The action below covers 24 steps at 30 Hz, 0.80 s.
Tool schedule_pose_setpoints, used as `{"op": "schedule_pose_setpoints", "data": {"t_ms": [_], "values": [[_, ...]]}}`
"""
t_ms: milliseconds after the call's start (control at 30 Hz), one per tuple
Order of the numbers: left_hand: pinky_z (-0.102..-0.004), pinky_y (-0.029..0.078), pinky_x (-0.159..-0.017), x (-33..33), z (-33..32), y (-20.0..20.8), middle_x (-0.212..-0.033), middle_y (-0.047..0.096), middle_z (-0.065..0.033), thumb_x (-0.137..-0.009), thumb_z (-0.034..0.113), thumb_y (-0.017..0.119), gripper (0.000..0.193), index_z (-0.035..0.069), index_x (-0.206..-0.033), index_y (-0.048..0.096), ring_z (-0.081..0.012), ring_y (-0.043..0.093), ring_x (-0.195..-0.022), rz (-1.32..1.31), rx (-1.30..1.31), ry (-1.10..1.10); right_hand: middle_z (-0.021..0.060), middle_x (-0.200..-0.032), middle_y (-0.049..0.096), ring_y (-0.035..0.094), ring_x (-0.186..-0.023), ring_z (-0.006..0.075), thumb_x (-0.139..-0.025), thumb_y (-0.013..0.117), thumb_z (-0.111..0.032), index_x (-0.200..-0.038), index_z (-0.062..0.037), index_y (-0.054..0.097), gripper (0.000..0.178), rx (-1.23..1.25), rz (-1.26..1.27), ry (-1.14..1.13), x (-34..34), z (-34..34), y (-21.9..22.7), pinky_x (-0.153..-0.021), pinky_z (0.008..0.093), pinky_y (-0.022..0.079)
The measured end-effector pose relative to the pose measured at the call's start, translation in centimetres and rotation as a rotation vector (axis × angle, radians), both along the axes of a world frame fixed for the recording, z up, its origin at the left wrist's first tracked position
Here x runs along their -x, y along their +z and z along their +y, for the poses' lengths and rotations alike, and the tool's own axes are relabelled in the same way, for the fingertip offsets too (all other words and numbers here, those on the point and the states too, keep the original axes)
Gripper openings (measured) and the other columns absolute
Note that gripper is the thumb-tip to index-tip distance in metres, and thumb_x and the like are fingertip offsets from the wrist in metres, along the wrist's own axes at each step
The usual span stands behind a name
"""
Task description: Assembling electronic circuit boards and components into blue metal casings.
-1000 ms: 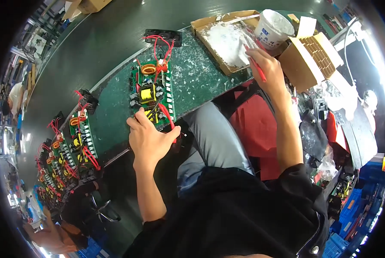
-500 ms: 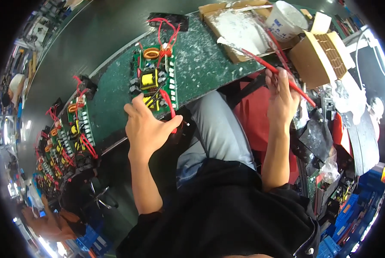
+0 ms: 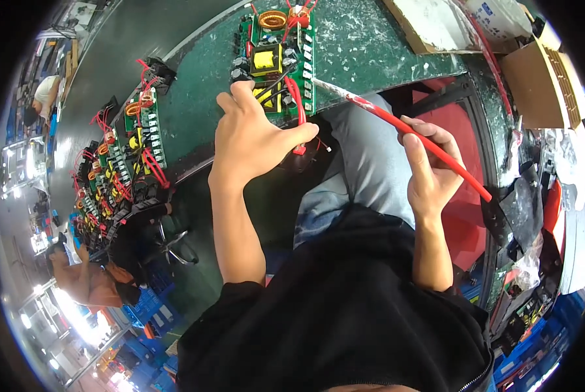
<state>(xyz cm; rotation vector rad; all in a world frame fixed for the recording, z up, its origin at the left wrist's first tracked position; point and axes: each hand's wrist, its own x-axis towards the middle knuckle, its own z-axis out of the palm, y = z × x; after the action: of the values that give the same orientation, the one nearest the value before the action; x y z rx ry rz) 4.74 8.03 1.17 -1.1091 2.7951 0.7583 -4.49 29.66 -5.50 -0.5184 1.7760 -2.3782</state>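
Note:
My left hand [image 3: 256,140] spans the near end of a green circuit board [image 3: 309,98], fingers at its left edge and thumb beside the red wires [image 3: 296,98] at its near right corner. The board carries yellow-wound transformers [image 3: 264,60], a copper coil [image 3: 272,20] and a row of white-faced parts along its right edge. Pinched in my right hand [image 3: 434,166] is a slim red stick [image 3: 390,119] whose far end is smeared white. That white tip reaches the board's right edge, at the row of parts; whether it touches cannot be made out.
The green bench [image 3: 364,55] is spattered white. At the back right are a cardboard tray [image 3: 413,32] with white paste, a white bucket [image 3: 501,19] and a cardboard box [image 3: 534,85]. More wired boards [image 3: 150,134] line the left, where another person [image 3: 87,277] sits.
My right hand has brought the stick's white tip from near the cardboard tray leftward to the board's right edge. My left hand stays at the board, and the whole view has shifted.

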Motion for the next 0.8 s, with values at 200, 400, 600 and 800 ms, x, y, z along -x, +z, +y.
{"op": "schedule_pose_setpoints", "data": {"t_ms": [200, 400, 600, 800], "values": [[-0.0455, 0.047, -0.094, -0.22, 0.22, -0.42, -0.126, 0.04, -0.0339, -0.062, 0.049, 0.084, 0.107, -0.009, -0.132, 0.028, -0.0482, 0.056, -0.108, 0.034, 0.038, -0.011, 0.0214, -0.106, 0.067, 0.066, -0.09, 0.02, -0.088, 0.066, 0.003, -0.103, 0.0081, 0.058, 0.018, -0.072, -0.042, 0.075, -0.52, 0.18, 0.43, -0.085, 0.032, 0.055], [-0.0463, 0.047, -0.093, -0.18, 0.28, -0.38, -0.124, 0.041, -0.0339, -0.061, 0.049, 0.084, 0.107, -0.009, -0.131, 0.029, -0.049, 0.056, -0.106, 0.022, 0.049, 0.0, 0.0215, -0.107, 0.067, 0.066, -0.093, 0.0219, -0.088, 0.066, 0.002, -0.104, 0.0082, 0.058, 0.019, -0.002, 0.003, 0.035, -0.39, 0.06, 0.14, -0.086, 0.0332, 0.055], [-0.0462, 0.048, -0.092, -0.14, 0.43, -0.7, -0.122, 0.042, -0.0352, -0.06, 0.049, 0.084, 0.107, -0.01, -0.13, 0.029, -0.0491, 0.056, -0.106, 0.058, 0.068, -0.007, 0.0194, -0.107, 0.067, 0.065, -0.093, 0.0175, -0.089, 0.067, 0.001, -0.105, 0.0074, 0.059, 0.019, -0.041, -0.015, 0.067, -0.6, -0.01, 0.47, -0.084, 0.0284, 0.053], [-0.0466, 0.048, -0.091, -0.01, 0.62, -0.46, -0.122, 0.042, -0.0347, -0.06, 0.05, 0.084, 0.106, -0.009, -0.13, 0.029, -0.0489, 0.056, -0.105, 0.041, 0.057, 0.002, 0.0159, -0.106, 0.069, 0.062, -0.086, 0.0092, -0.088, 0.069, -0.001, -0.104, 0.0064, 0.061, 0.019, -0.043, -0.022, 0.027, -0.35, -0.42, 0.59, -0.077, 0.0207, 0.05]]}}
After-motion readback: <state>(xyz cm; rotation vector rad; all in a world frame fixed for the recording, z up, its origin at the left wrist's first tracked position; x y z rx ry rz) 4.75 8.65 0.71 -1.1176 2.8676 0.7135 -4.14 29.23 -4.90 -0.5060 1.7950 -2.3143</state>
